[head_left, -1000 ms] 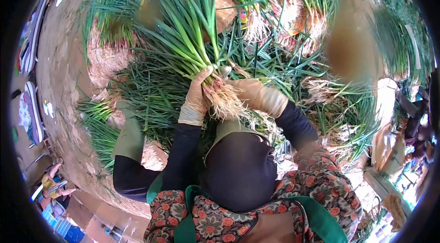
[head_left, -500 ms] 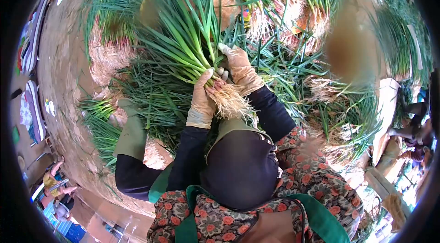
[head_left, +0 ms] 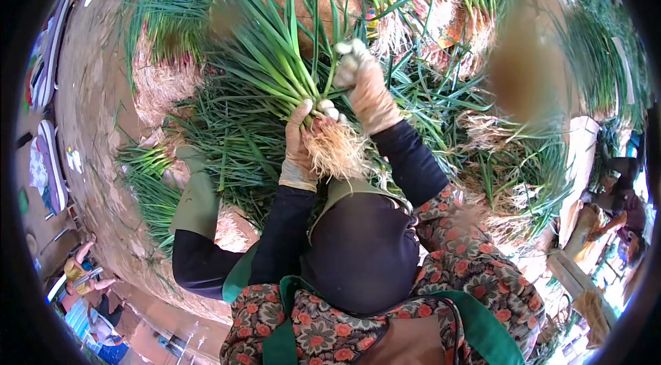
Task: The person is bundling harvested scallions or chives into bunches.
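Observation:
A bunch of green onions (head_left: pixel 282 66) with pale, stringy roots is held in front of the body, its leaves pointing up and left. My left hand (head_left: pixel 299 141), in a light glove, wraps round its lower stems just above the roots (head_left: pixel 335 148). Up and right of the roots is my right hand (head_left: pixel 361 83), gloved too, its fingers curled together beside the stems. A thin green leaf passes by its fingertips; whether they pinch it is hard to make out. Loose green leaves (head_left: pixel 241 145) lie beneath both hands.
Rooty onion bundles stand at the upper left (head_left: pixel 165 76) and top right (head_left: pixel 441 21). Trimmed-looking root clumps (head_left: pixel 509 207) lie at the right. A brown slab (head_left: pixel 313 4) shows behind the leaves. People are at the lower left (head_left: pixel 82 272) and right edge (head_left: pixel 623 217).
My right hand has moved up and away from the base of the bunch, its fingers now curled. My left hand keeps its hold, and the roots have shifted slightly left.

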{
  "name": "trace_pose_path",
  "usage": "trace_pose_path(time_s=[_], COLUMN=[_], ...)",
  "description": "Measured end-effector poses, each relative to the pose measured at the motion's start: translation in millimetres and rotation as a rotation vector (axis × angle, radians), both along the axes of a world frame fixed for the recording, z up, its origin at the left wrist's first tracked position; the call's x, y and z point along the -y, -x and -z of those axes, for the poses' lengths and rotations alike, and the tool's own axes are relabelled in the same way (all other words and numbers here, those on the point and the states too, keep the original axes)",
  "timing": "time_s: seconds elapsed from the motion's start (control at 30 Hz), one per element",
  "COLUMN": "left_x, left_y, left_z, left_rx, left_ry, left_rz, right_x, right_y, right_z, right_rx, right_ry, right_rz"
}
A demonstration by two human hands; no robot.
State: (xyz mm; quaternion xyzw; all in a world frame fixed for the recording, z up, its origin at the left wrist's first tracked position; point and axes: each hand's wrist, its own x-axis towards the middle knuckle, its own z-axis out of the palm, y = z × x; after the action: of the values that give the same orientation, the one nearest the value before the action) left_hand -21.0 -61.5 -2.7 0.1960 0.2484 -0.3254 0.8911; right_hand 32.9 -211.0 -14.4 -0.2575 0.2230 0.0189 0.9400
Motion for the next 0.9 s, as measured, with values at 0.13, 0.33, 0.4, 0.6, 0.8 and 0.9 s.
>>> trace_pose_path(time_s=[0.13, 0.33, 0.4, 0.6, 0.8, 0.9], left_x=[-9.4, 2.9, 7.7, 7.1, -4.5, -0.9], left_y=[7.2, 8.6, 9.1, 7.6, 8.7, 4.3], left_z=[-8.7, 6.1, -0.5, -13.3, -6.9, -4.8], left_rx=[-0.077, -0.034, -0.026, 0.021, 0.064, 0.067], left_ry=[0.172, -0.060, -0.109, 0.354, 0.398, 0.285], left_rz=[0.041, 0.068, 0.043, -0.226, -0.212, -0.125], right_x=[59.7, 18.4, 5.5, 23.2, 59.9, 47.2], right_y=[-36.9, -15.0, -5.9, -0.6, -11.4, -10.2], right_z=[40.3, 36.6, 25.6, 45.6, 64.2, 43.0], right_rx=[0.056, 0.335, 0.059, 0.191, 0.063, 0.057], right_ry=[-0.056, 1.152, 0.962, -0.020, 0.972, 1.476], right_rz=[0.108, -0.520, -0.711, -0.231, -0.359, -0.467])
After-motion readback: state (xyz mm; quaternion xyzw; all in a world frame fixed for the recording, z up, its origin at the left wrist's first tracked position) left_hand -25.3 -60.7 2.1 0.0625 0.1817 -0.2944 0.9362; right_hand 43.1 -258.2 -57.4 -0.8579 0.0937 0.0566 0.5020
